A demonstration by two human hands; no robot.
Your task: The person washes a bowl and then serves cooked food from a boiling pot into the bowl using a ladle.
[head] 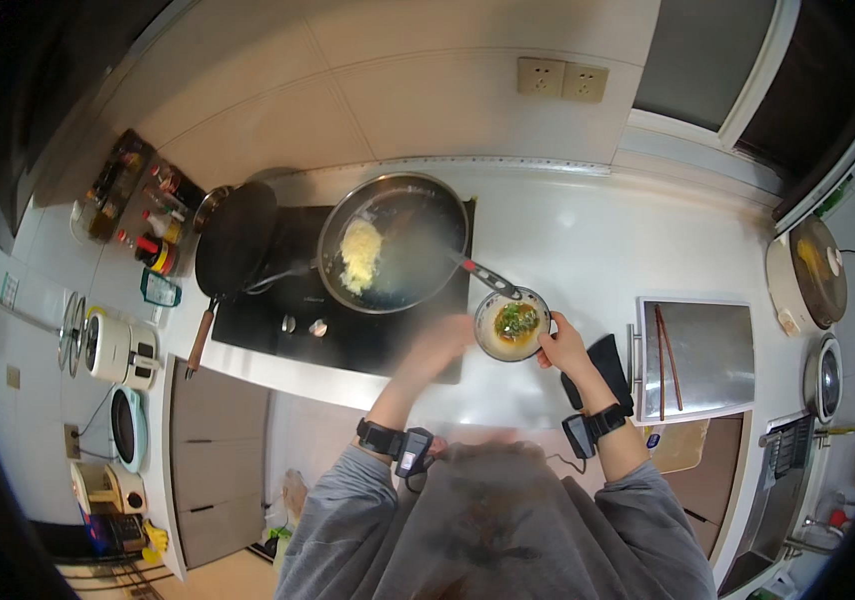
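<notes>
My right hand (562,346) grips the right rim of a small patterned bowl (481,315). Chopped green herbs in brown sauce (516,322) lie in the bowl. My left hand (446,341) is blurred, just left of the bowl over the cooktop's right edge; its fingers are unclear. Behind it stands a large wok (427,289) with a pale yellow, lumpy food (361,255) on its left side, and steam blurs its middle. A utensil with a black slotted handle (489,277) and a red spot leans over the wok's right rim, its handle end over the bowl's rim.
A black cooktop (262,330) carries the wok. At its left are a dark frying pan (236,240) with a wooden handle and several sauce bottles (157,251). To the right, brown chopsticks (660,360) lie on a metal-topped board (712,360), beside a black cloth (607,367).
</notes>
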